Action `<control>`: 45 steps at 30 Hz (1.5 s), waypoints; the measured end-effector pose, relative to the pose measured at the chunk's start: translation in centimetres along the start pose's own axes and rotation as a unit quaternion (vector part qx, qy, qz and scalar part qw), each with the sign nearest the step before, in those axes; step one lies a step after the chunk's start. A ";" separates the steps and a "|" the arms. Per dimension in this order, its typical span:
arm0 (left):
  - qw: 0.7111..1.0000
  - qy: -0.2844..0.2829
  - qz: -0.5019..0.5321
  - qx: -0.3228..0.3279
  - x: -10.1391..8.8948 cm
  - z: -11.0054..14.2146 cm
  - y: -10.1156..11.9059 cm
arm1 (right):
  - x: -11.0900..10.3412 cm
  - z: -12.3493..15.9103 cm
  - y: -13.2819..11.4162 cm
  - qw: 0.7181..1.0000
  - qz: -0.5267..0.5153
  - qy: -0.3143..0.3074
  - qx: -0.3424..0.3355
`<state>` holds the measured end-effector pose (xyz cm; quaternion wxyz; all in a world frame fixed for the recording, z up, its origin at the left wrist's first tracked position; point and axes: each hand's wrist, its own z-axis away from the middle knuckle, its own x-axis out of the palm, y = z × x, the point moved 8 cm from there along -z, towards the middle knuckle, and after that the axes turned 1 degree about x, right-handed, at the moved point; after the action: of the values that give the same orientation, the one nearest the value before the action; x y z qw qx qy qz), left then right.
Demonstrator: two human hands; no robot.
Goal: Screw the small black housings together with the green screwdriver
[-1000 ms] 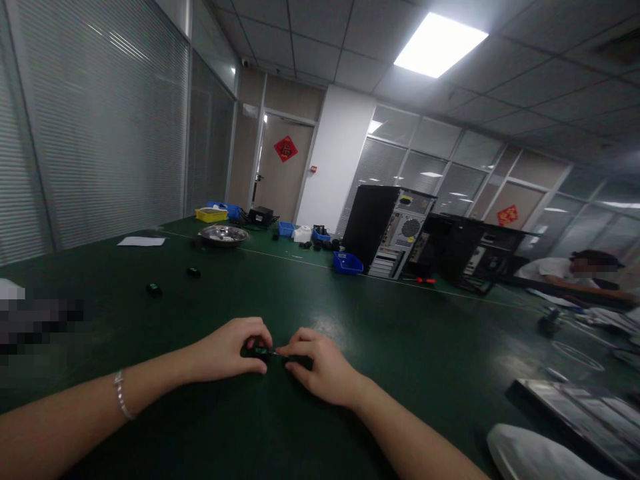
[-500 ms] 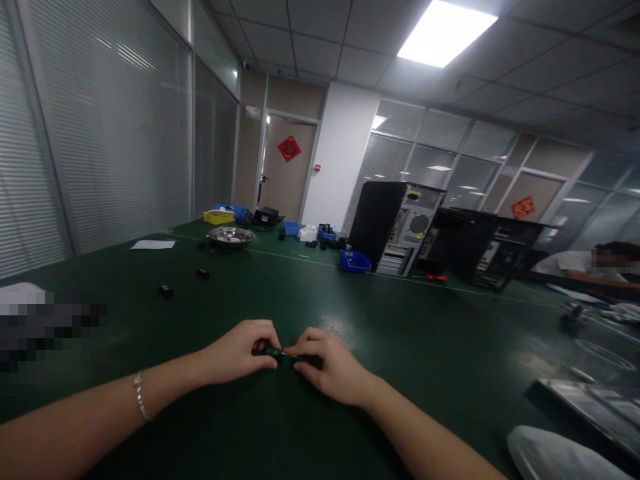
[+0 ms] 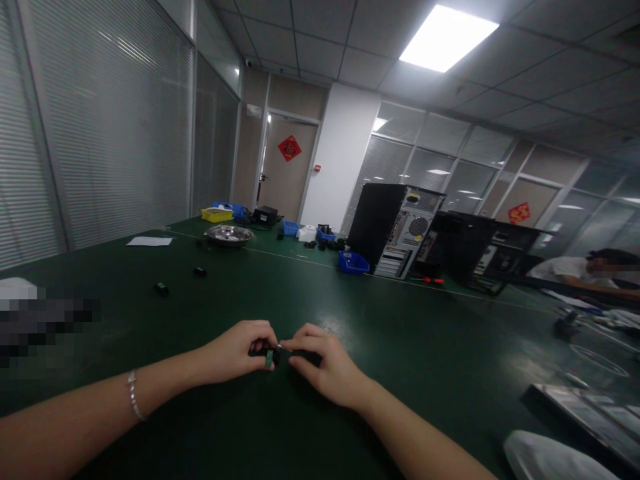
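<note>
My left hand (image 3: 249, 355) is closed on a small black part (image 3: 277, 357) with a green circuit board (image 3: 269, 359). The board is tilted up at the fingertips. Close by on the right, my right hand (image 3: 320, 360) pinches a slim tool with a pale metal tip (image 3: 280, 347). Most of that tool is hidden by the fingers, so its kind cannot be made out. The tip points at the black part; whether they touch is unclear. Both hands are low over the dark green table (image 3: 300, 427).
Two small black pieces (image 3: 161, 289) lie to the left. Farther back are a metal bowl (image 3: 229, 235), a yellow bin (image 3: 217, 214), a blue bin (image 3: 354, 263) and a black computer tower (image 3: 380, 223). A person (image 3: 575, 270) leans on the table at far right.
The green board has turned from lying nearly flat to standing up at my left fingertips. My right hand's tool tip has moved slightly up and left.
</note>
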<state>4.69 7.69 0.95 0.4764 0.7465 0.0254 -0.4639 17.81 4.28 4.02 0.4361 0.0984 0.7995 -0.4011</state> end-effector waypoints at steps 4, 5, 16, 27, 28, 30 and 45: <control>1.000 -0.004 0.014 0.009 0.0 -0.1 -0.1 | -0.6 0.0 0.1 1.000 0.009 0.019 0.015; 1.000 -0.007 0.012 0.010 0.0 0.0 -0.1 | -0.6 0.0 0.2 1.000 0.019 0.016 0.014; 0.998 -0.062 -0.004 0.012 -1.0 1.0 0.6 | -1.3 0.5 1.7 0.982 0.178 -0.028 0.054; 0.997 -0.053 0.010 0.048 -0.9 0.7 0.4 | 2.1 0.6 -2.5 0.991 0.090 -0.095 -0.034; 0.998 -0.050 0.004 0.048 -0.9 0.7 0.4 | 2.2 0.7 -2.5 0.990 0.090 -0.101 -0.029; 0.998 -0.045 -0.005 0.044 -0.9 0.6 0.5 | 2.3 0.7 -2.4 0.990 0.093 -0.104 -0.024; 0.998 -0.066 0.008 0.007 -0.5 0.8 0.7 | 0.7 0.3 -0.9 0.999 0.019 -0.033 0.012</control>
<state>4.22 6.88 1.68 0.4753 0.7180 -0.0151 -0.5084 17.15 3.31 3.89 0.4687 0.1050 0.7777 -0.4056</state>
